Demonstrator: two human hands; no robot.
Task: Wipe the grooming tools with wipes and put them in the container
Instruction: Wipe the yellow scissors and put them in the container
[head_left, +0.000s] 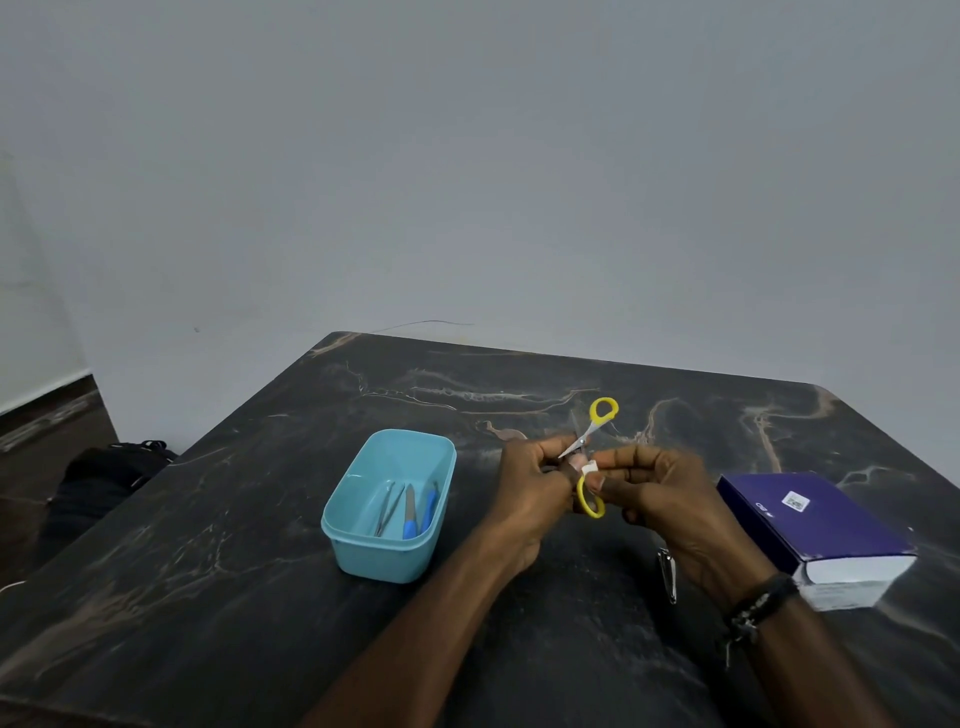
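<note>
Head view | left hand (530, 480) grips open yellow scissors (589, 447) above desk (208, 597) | right hand (654, 486) pinches wipe (590, 469) on blade | risk: exposed blades may nick fingers | blue container (363, 551) left; nail clipper (667, 571) unwiped.

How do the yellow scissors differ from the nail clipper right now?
The yellow scissors are held off the table between both hands and spread open; the nail clipper lies on the table, untouched. The scissors have yellow plastic loops; the clipper is all metal. A small wipe touches the scissors, not the clipper. Neither is in the blue container.
</note>
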